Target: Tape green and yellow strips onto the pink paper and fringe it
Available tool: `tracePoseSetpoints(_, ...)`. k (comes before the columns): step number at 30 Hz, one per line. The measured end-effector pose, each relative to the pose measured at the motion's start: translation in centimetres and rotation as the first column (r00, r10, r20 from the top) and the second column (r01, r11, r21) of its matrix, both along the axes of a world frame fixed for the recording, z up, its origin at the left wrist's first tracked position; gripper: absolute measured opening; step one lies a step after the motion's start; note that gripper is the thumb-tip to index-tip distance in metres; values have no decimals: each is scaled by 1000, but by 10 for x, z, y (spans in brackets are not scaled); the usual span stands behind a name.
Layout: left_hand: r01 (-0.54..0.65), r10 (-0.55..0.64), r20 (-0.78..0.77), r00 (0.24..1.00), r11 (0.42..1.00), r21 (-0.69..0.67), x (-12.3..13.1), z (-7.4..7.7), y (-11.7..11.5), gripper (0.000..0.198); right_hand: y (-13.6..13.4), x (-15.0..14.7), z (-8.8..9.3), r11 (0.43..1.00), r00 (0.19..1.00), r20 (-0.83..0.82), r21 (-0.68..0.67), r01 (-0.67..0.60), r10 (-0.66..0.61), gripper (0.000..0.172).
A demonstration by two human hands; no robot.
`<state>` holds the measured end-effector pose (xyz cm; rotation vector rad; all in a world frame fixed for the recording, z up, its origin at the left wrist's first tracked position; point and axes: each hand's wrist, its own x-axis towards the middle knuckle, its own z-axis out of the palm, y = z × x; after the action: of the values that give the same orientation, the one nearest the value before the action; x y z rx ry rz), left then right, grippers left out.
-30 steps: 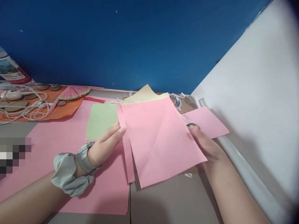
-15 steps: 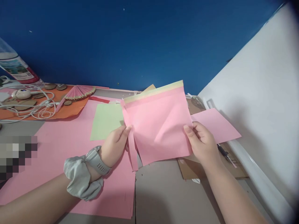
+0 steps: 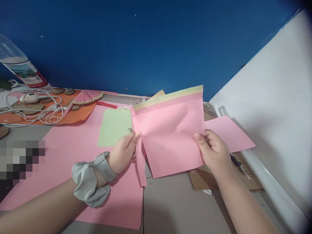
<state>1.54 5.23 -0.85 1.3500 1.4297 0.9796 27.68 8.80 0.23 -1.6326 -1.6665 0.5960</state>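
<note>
Both my hands hold up a pink sheet of paper (image 3: 173, 136) with a yellow-green band (image 3: 170, 97) along its top edge. My left hand (image 3: 124, 151) pinches its left side, where a narrow pink strip (image 3: 140, 162) hangs down, parted from the sheet at the bottom. Whether the strip is torn, cut or folded I cannot tell. My right hand (image 3: 214, 152) grips the right edge, thumb in front and fingers behind. Behind the left hand lies a light green sheet (image 3: 114, 126) on large pink sheets (image 3: 73, 156).
At the right lie another pink sheet (image 3: 231, 135), cardboard (image 3: 202, 180) and a black pen-like tool (image 3: 236, 161). Back left hold a pleated paper fan (image 3: 87, 97), tangled white cable (image 3: 52, 110), wooden discs (image 3: 58, 90) and a bottle (image 3: 26, 73). Blue (image 3: 146, 42) and white walls (image 3: 273, 91) border the table.
The view has shifted slightly, moving everything rightward. The held sheet's top right corner has swung further right, and the gap beside the hanging strip looks a little wider. Both hands keep their hold.
</note>
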Motion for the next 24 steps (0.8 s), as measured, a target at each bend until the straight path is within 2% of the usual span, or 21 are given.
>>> tracePoseSetpoints(8, 32, -31, 60, 998, 999, -15, -2, -2, 1, 41, 1, 0, 0, 1000, 1000, -10, 9, 1, 0, 35)
tracePoseSetpoints(13, 113, -108, 150, 983, 993, -23, -2, -6, 1, 44, 3, 3, -1, 1000, 1000, -25, 9, -9, 9, 33)
tracePoseSetpoints(17, 159, -156, 183, 971, 987, -5, -3, -3, 1, 44, 5, 8, -2, 999, 998, -50, 14, -38, 39, 32)
tracePoseSetpoints(20, 101, -105, 159, 982, 994, 33, -4, 0, 1, 39, 5, 9, -3, 999, 996, -81, 19, -45, 46, 32)
tracePoseSetpoints(24, 5, -10, 80, 997, 998, 66, -4, 0, 2, 37, 4, 5, -2, 992, 980, -187, -85, -89, 72, 33)
